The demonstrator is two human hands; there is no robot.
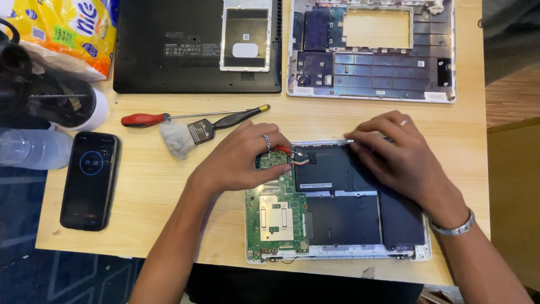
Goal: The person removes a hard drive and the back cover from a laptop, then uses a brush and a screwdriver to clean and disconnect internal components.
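on the counter [169, 186] an opened laptop base [337, 247] is worked: cover already off, green board [278, 217] and battery [343, 169] still seated; left hand [242, 160] grip pinches battery connector [295, 156], right hand [394, 152] fingers pressed on battery edge.

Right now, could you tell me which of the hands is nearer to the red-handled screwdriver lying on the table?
Left. The left hand rests on the opened laptop's green board, just right of the red-handled screwdriver and the brush. The right hand lies farther right, over the black battery.
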